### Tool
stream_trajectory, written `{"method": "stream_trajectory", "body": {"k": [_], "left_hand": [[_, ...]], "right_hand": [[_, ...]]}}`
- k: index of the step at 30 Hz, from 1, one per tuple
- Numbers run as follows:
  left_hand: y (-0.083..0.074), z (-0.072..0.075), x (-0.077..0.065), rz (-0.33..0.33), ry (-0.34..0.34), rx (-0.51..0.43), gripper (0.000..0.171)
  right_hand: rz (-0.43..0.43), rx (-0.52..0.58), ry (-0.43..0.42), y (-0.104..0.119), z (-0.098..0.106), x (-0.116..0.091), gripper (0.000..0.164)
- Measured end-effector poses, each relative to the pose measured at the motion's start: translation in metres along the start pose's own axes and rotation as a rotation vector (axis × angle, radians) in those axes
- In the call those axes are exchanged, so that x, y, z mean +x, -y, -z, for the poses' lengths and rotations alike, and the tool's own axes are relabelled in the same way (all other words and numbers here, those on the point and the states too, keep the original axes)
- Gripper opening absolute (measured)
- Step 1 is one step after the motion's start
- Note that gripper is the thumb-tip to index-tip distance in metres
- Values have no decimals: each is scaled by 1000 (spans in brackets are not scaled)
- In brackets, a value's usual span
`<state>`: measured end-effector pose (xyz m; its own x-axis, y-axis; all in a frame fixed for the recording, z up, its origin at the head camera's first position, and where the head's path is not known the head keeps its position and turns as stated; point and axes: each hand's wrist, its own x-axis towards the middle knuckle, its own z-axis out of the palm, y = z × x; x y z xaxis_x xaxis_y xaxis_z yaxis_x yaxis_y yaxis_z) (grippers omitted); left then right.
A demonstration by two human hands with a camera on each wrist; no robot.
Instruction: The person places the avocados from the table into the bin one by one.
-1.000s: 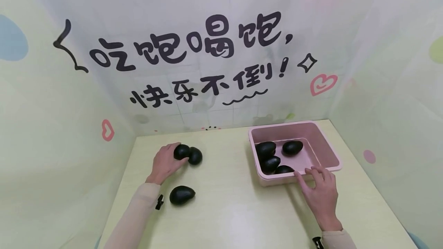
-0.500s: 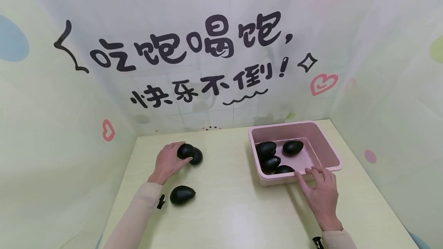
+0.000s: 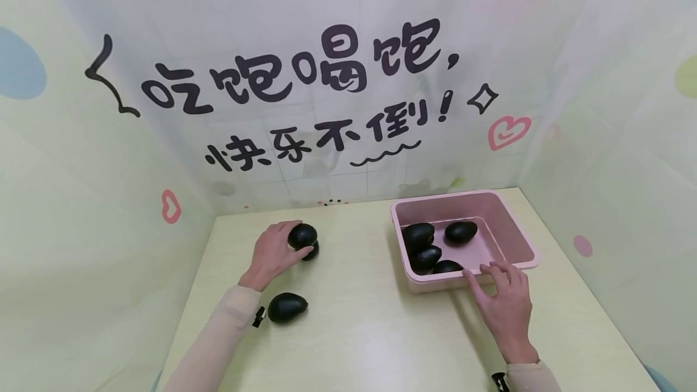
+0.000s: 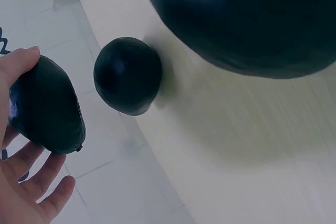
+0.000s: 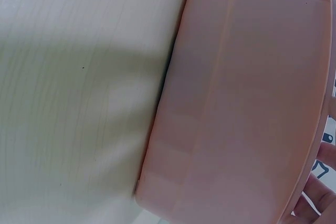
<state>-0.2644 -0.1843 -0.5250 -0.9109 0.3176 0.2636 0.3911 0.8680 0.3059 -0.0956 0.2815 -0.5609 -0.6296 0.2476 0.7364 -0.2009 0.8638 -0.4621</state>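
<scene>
My left hand (image 3: 274,253) grips a dark avocado (image 3: 302,235) between thumb and fingers. The left wrist view shows that held avocado (image 4: 47,106) with its stem nub, off the table and apart from a second avocado (image 4: 127,74). From the head, the second avocado (image 3: 312,252) is partly hidden by the held one. Nearer the front lies a third avocado (image 3: 287,308), which fills the upper right of the left wrist view. My right hand (image 3: 503,304) holds the front rim of a pink bin (image 3: 492,222); in the right wrist view its fingers (image 5: 317,190) bend over the edge.
Inside the bin, several dark avocados (image 3: 460,232) lie mostly along its left side. The bin stands at the back right of the pale wooden table (image 3: 359,313). Printed white sheets (image 3: 337,180) wall in the back and both sides.
My left hand has moved right with the avocado it grips, now covering more of the one beside it. The right hand and the bin have stayed put.
</scene>
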Motion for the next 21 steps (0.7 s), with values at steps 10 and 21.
{"method": "stream_trajectory", "body": {"k": [10, 21], "left_hand": [[-12, 4, 0, -39, -22, 17, 69], [-24, 11, 3, -92, -19, 38, 67]], "right_hand": [[6, -8, -1, 0, -1, 0, 41], [18, -3, -15, -2, -3, -1, 44]]}}
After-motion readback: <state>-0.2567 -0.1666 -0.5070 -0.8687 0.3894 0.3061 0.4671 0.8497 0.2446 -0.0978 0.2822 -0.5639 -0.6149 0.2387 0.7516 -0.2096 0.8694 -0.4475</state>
